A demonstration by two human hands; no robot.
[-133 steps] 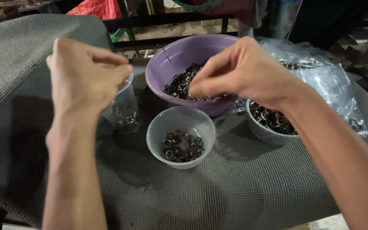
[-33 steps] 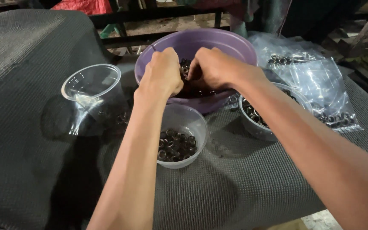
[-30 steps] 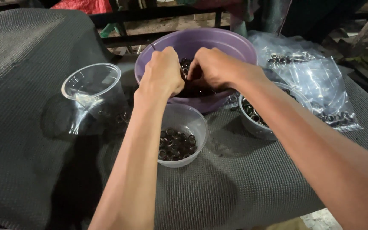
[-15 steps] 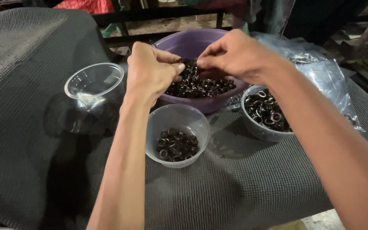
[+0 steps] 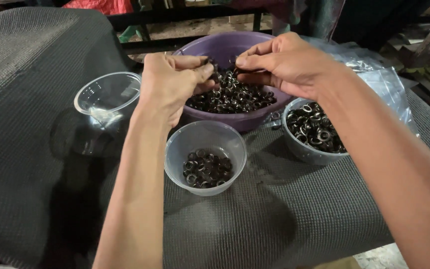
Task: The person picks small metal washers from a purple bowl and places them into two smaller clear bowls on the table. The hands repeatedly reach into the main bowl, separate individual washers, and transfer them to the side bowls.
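Both hands were raised over the purple bowl (image 5: 255,119) in the upper middle of the frame, a round plastic basin with a smooth wall, which held a heap of small metal rings (image 5: 235,94), dark and shiny. The left hand (image 5: 172,84) had its fingers curled together, and the thumb pressed to the fingertips on what looked like a ring or a few rings, though the pieces were too small to tell exactly. The right hand (image 5: 287,62) had its thumb and first finger pinched close together just above the heap, and I could not tell if something was between them. Below the bowl, in the centre, stood a small clear cup (image 5: 175,149) with a thin layer of the same rings on the bottom. To the right stood a second clear cup (image 5: 299,149), much fuller. At the upper left a third clear cup (image 5: 108,92) stood near the left wrist. A crumpled transparent plastic bag (image 5: 384,84) lay at the upper right. All stood on a grey mat (image 5: 274,214) with a fine woven, grid-like texture
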